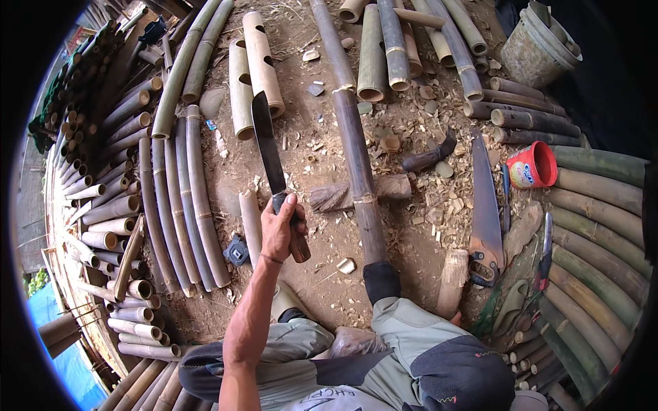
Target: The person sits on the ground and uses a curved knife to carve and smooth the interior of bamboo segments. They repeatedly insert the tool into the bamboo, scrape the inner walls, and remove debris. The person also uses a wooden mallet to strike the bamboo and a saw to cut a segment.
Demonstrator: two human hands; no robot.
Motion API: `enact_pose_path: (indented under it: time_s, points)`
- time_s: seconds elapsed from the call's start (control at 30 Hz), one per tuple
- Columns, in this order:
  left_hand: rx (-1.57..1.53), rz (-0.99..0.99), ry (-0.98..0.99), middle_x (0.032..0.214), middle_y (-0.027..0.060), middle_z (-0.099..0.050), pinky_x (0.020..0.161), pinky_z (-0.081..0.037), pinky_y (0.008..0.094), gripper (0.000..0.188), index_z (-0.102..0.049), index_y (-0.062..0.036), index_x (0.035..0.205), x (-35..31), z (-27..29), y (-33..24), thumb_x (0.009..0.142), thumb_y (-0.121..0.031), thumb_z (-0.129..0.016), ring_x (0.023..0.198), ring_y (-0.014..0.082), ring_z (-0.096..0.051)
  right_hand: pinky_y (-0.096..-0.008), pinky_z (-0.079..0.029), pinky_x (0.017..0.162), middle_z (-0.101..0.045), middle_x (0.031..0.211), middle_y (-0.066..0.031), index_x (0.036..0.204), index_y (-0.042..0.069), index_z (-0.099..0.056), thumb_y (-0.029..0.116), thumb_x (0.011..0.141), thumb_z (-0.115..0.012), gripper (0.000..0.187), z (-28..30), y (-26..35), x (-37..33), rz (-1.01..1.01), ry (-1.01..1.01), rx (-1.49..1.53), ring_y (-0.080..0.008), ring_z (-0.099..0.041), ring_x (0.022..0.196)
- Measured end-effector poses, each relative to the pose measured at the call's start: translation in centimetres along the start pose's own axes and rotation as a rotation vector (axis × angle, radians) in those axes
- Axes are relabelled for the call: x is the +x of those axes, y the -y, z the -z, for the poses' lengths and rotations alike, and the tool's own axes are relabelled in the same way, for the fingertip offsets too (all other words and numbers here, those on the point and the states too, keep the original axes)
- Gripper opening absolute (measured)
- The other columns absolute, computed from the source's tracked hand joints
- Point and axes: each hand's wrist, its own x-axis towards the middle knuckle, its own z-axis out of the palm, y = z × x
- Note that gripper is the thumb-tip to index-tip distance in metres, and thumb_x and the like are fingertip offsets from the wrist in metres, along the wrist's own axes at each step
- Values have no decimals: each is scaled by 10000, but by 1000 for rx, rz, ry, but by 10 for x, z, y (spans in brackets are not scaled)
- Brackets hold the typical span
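My left hand (277, 229) is closed round the wooden handle of a machete (266, 140), its dark blade pointing away from me. Of my right hand (456, 319) only a bit of finger shows past my right knee, by the lower end of a short pale wooden piece (452, 281); the rest is hidden, so its grip cannot be told. Between my legs and the far side runs a long dark bamboo pole (353, 144). It lies across a rough wood block (332, 196), and my black-covered right foot (381, 282) is at its near end.
Bamboo poles (181, 198) are stacked at left, with more (596, 233) at right. Two notched bamboo tubes (260, 65) lie ahead. A handsaw (485, 205), a hooked knife (430, 156), a red tub (532, 166), a tape measure (236, 250) and a bucket (538, 48) surround the chip-strewn ground.
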Motion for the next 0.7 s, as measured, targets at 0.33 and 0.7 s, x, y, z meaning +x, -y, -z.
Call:
enact_pose_path:
  time_s: [0.33, 0.7]
  points:
    - [1495, -161, 226, 667, 140, -648, 644, -507, 425, 709, -685, -46, 858, 42, 29, -27, 807, -748, -596, 679, 309, -674, -445, -443, 993, -574, 1219, -269, 1354, -73, -418, 326, 610, -859, 953, 105, 89, 22, 408, 96, 312, -374, -576, 1141]
    - [1759, -148, 390, 500, 124, -553, 546, -483, 438, 806, -703, -61, 729, 62, 33, -23, 795, -838, -499, 530, 298, -617, -357, -533, 865, -642, 1087, -150, 1299, -79, -471, 375, 637, -803, 869, 226, 259, 33, 675, 462, 772, -228, -655, 972]
